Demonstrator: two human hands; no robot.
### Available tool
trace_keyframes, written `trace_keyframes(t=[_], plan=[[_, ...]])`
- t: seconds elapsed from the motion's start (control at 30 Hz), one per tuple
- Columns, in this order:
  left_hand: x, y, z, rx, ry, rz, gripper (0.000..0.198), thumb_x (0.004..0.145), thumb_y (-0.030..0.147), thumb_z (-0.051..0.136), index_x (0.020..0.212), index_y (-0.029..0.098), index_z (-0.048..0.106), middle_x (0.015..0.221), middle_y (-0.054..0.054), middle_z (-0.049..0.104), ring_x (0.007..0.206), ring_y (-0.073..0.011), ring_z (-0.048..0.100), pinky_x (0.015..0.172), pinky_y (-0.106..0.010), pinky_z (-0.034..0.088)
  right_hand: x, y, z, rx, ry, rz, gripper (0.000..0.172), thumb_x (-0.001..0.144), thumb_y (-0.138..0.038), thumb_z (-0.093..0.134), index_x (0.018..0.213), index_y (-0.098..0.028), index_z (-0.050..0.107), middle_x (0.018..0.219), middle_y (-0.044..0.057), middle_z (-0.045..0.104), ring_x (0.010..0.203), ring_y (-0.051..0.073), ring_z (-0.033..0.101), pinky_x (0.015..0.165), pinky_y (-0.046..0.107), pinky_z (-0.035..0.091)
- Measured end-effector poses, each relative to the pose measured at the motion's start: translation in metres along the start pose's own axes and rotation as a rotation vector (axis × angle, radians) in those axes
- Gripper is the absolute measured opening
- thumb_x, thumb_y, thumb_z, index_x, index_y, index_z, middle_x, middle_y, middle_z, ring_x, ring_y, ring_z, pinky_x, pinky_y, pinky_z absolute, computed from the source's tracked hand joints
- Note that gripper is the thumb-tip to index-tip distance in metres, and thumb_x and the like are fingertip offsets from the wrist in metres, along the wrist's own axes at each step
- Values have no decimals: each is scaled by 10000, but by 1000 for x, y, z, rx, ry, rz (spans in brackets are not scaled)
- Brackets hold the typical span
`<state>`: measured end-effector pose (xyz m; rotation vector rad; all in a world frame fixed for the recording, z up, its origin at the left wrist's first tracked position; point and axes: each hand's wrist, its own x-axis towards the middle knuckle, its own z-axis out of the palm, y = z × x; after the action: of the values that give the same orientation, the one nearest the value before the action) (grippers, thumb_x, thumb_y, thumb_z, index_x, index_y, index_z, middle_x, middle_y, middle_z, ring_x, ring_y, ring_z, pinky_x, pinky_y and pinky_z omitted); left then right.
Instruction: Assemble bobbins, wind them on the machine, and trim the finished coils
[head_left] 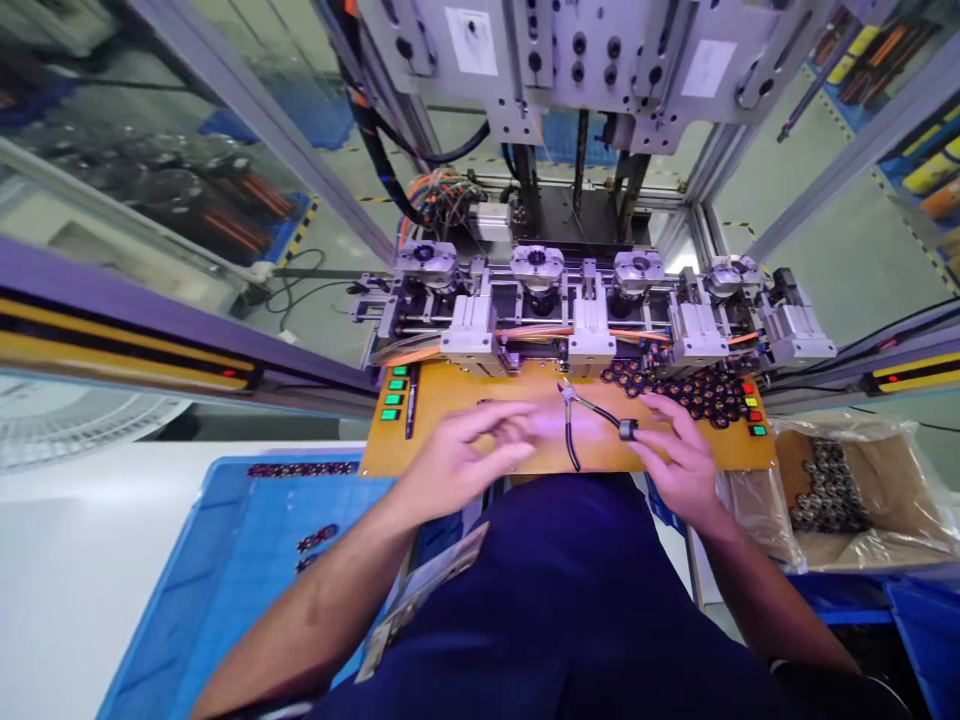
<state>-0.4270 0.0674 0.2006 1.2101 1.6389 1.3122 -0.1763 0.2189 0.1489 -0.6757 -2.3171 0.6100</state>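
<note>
Over the left half of the yellow work panel (450,390) is my left hand (480,445), its fingers apart and nothing visible between them. My right hand (675,455) holds a small dark ring-shaped part (628,429) at its thumb and fingertips. Between the hands lie cutting pliers (570,400) with black handles spread apart; the right handle reaches close to the ring part. Behind my right hand, many small dark round parts (705,390) cover the panel's right side.
A machine with several metal clamping fixtures (537,265) stands behind the panel. Green buttons (394,385) and a pen-like black stick (411,402) are at left. A blue tray (225,560) holds dark parts; a plastic-lined box (892,490) holds metal parts at right.
</note>
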Motion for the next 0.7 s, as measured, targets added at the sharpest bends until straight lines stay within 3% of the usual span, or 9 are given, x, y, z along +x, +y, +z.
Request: trace_keyframes(t=[0.07, 0.1, 0.17, 0.23, 0.33, 0.43, 0.57, 0.7], plan=[[3, 19, 19, -123, -230, -12, 446, 805, 293, 724, 1231, 173, 668, 911, -61, 752, 737, -162, 689, 705, -283, 589, 13, -33, 0, 234, 49, -99, 175, 851, -143, 680, 968, -268, 717, 1318, 77, 592, 1185, 252, 604, 965, 448, 552], [4, 25, 26, -164, -269, -14, 458, 814, 292, 719, 1248, 159, 657, 912, -66, 752, 729, -159, 688, 693, -272, 586, 19, -46, 0, 335, 61, -142, 233, 832, -111, 694, 992, -279, 714, 1327, 75, 589, 1187, 255, 603, 963, 449, 549], [2, 29, 35, -174, -215, 26, 407, 837, 285, 706, 1213, 135, 673, 927, -79, 755, 734, -154, 693, 696, -256, 580, 28, -63, 1, 470, 45, -186, 309, 818, -82, 697, 1043, -294, 708, 1342, 78, 584, 1194, 257, 596, 947, 436, 552], [-1, 27, 38, -97, -84, 137, 341, 849, 269, 704, 1161, 132, 695, 972, -94, 759, 765, -152, 702, 731, -255, 578, 34, -70, 5, 579, -17, -153, 311, 835, -106, 685, 1087, -287, 699, 1345, 92, 582, 1192, 256, 597, 935, 423, 554], [-5, 21, 37, 81, 61, 331, 323, 841, 251, 724, 1147, 149, 699, 961, -96, 764, 724, -137, 687, 729, -258, 570, 39, -73, 13, 740, -120, -34, 193, 881, -176, 654, 1051, -257, 696, 1290, 103, 618, 1163, 247, 619, 956, 432, 540], [-6, 15, 35, 212, 141, 399, 316, 840, 242, 725, 1145, 164, 694, 904, -80, 763, 663, -130, 664, 693, -261, 565, 46, -75, 18, 775, -201, 37, 90, 913, -198, 616, 935, -234, 696, 1221, 93, 658, 1132, 226, 645, 960, 412, 543], [-17, -11, 26, 226, 274, 307, 472, 801, 257, 768, 1247, 173, 636, 1000, -99, 761, 773, -164, 712, 741, -280, 587, 83, -53, 4, 633, -263, -35, 97, 895, -225, 640, 919, -250, 730, 1116, 59, 704, 1027, 204, 682, 899, 367, 569], [-38, -76, 10, 273, 607, 115, 444, 877, 251, 667, 1304, 172, 575, 1026, -95, 739, 847, -169, 699, 787, -312, 574, 162, 15, -25, 413, -142, -62, 71, 810, -198, 704, 824, -231, 766, 1024, 57, 727, 1004, 233, 662, 1008, 433, 496]])
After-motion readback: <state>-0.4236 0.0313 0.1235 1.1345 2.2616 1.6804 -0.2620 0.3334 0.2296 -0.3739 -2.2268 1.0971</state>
